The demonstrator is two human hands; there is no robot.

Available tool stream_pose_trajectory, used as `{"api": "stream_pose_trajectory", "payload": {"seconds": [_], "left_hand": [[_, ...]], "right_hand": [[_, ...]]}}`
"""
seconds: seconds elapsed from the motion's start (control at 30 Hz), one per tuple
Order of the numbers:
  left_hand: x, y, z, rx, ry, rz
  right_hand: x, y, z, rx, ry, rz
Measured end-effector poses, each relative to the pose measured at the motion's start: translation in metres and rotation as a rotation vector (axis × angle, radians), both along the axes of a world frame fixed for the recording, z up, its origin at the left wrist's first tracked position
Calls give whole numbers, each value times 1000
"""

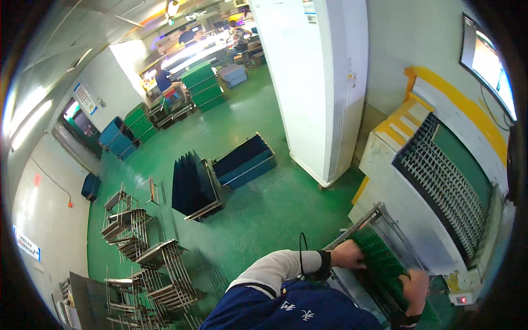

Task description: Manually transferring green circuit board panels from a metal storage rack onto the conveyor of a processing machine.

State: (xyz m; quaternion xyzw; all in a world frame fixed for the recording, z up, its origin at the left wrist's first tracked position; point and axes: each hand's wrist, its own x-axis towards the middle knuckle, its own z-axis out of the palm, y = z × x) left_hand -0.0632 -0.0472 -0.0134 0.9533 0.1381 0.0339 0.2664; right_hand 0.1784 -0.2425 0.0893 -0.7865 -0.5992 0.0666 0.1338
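Green panels [379, 250] stand close together in a metal-framed rack [347, 237] right in front of me, at the lower right. My left hand [347, 254] is closed at the panels' left edge, its fingertips curled over the green surface. On the opposite edge, nearer to me, my right hand [415, 289] is bent round the panel with its thumb toward the middle. Whether one panel or more lies between my hands I cannot tell. A dark band wraps my left wrist, and a black cord loops up beside that sleeve.
A machine with a bed of rollers [443, 181] stands right of the rack, below a wall screen [487, 60]. Ahead rises a tall white cabinet [316, 82]. Dark blue bins [242, 162] sit on the green floor. Metal racks [148, 253] stand left; several people work far back.
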Motion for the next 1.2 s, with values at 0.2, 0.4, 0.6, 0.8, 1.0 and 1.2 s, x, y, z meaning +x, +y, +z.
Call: {"api": "stream_pose_trajectory", "payload": {"seconds": [0.2,0.4,0.6,0.8,1.0,1.2], "left_hand": [[11,7,20,-52,-92,25],[17,11,-12,130,-38,49],[21,10,-7,132,-21,26],[24,14,-1,152,-8,-8],[23,15,-6,185,-37,-7],[27,12,6,142,-52,19]], "right_hand": [[36,-27,52,170,-31,-118],[80,-39,86,278,427,-420],[104,-40,59,1242,931,-756],[125,-22,17,910,727,-471],[137,31,-53,1126,1813,-749],[150,57,-97,1080,1948,-737]]}}
